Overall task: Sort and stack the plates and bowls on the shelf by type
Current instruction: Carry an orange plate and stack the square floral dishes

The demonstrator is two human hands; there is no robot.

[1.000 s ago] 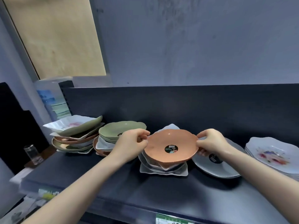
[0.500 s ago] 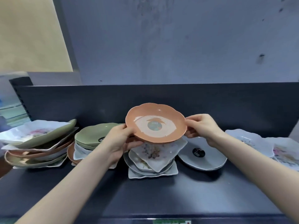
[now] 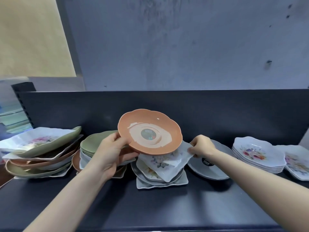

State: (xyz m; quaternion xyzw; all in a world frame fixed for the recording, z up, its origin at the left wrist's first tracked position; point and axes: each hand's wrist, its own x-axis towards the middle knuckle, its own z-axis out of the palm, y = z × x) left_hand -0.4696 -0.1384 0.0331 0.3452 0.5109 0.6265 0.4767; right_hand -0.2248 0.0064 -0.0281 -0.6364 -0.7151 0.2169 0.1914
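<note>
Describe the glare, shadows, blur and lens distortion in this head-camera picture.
Head view: a small glare spot inside the bowl; soft sheen on the shelf front; the bowl shades the floral plate beneath; the wide lens stretches the forearms toward the bottom corners; the left pile looks slightly soft.

This looks like a housewares shop: a dark metal display shelf [image 3: 150, 206] with a slotted upright [image 3: 23, 104] carries many stacks of plates and bowls. Round product stickers [image 3: 148, 133] sit on the orange bowl [image 3: 168, 124] and the grey plate [image 3: 217, 172], and identical floral plates [image 3: 255, 154] stand piled together.
</note>
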